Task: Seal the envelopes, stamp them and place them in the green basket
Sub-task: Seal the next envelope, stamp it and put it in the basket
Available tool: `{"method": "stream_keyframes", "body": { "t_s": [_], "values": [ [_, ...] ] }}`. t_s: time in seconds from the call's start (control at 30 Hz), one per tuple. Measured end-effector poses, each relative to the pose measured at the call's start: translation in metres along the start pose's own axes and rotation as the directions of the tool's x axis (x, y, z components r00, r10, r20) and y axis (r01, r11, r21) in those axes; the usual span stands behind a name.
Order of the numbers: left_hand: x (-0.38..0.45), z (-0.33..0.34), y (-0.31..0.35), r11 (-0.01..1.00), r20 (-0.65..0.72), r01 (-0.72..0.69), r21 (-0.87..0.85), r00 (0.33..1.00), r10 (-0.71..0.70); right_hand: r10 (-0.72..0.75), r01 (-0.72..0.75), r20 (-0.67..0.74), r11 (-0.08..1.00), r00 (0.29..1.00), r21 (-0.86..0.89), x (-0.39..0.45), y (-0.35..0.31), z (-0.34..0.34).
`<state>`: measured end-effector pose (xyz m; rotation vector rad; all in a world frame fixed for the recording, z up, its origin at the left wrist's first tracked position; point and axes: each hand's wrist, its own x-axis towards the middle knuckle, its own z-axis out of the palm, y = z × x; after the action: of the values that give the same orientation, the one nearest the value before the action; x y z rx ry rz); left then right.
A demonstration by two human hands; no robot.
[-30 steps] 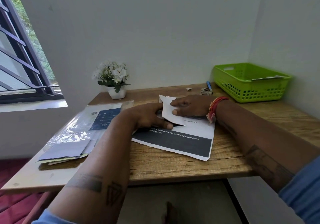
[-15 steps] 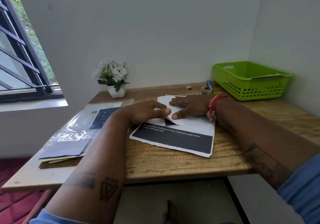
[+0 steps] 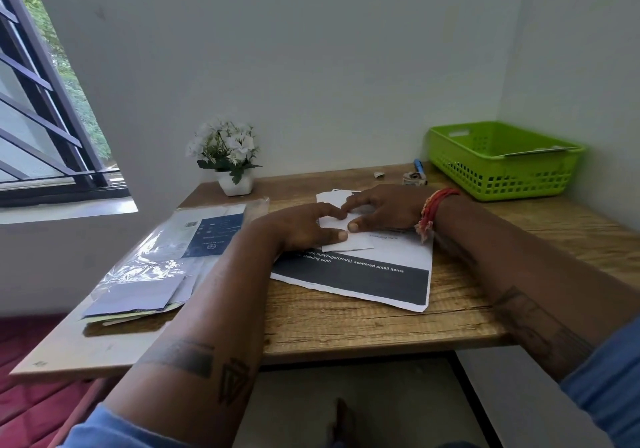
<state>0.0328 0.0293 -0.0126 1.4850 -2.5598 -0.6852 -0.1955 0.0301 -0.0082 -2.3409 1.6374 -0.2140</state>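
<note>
A small white envelope [image 3: 349, 242] lies flat on a printed sheet [image 3: 381, 274] in the middle of the wooden table [image 3: 363, 319]. My left hand [image 3: 301, 226] and my right hand [image 3: 384, 207] both press down on it, fingertips meeting over its flap. More white envelopes [image 3: 329, 196] peek out behind my right hand. The green basket [image 3: 502, 160] stands at the table's back right corner with a white envelope resting across its rim. A small stamp item and a blue pen [image 3: 417, 174] lie just left of the basket.
A clear plastic sleeve [image 3: 162, 260] with papers and a blue card covers the table's left part. A white pot of flowers [image 3: 230, 157] stands at the back by the wall. A window is on the left.
The envelope flap, lifted a second ago, is now folded flat. Both hands have come together on top of the envelope, pressing it down.
</note>
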Motion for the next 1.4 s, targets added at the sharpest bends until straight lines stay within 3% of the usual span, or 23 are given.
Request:
{"method": "stream_keyframes", "body": {
  "t_s": [0.1, 0.23, 0.77, 1.03, 1.2, 1.4],
  "values": [
    [-0.001, -0.001, 0.002, 0.999, 0.024, -0.019, 0.05, 1.0, 0.018, 0.032, -0.031, -0.154, 0.999, 0.988, 0.01, -0.004, 0.002, 0.001],
    [-0.004, -0.003, 0.007, 0.998, 0.058, -0.017, 0.059, 0.998, 0.013, 0.076, -0.079, -0.197, 0.997, 0.977, -0.01, -0.004, -0.002, 0.003],
    [0.006, 0.001, -0.002, 0.997, 0.046, -0.034, 0.065, 0.998, 0.031, 0.171, -0.171, 0.048, 0.985, 0.984, -0.004, -0.031, -0.009, -0.011],
    [0.002, 0.0, -0.001, 0.998, 0.059, -0.031, 0.061, 0.998, 0.027, 0.117, -0.112, 0.141, 0.993, 0.983, -0.04, -0.041, -0.01, -0.014],
    [-0.002, -0.001, 0.001, 0.997, 0.056, -0.043, 0.059, 0.998, 0.04, 0.05, -0.049, 0.013, 0.997, 0.999, -0.056, -0.031, -0.004, -0.001],
    [0.003, -0.003, -0.003, 0.995, 0.067, -0.037, 0.094, 0.997, 0.031, 0.162, -0.171, -0.054, 0.943, 0.985, -0.285, -0.011, -0.005, 0.007]
  ]
}}
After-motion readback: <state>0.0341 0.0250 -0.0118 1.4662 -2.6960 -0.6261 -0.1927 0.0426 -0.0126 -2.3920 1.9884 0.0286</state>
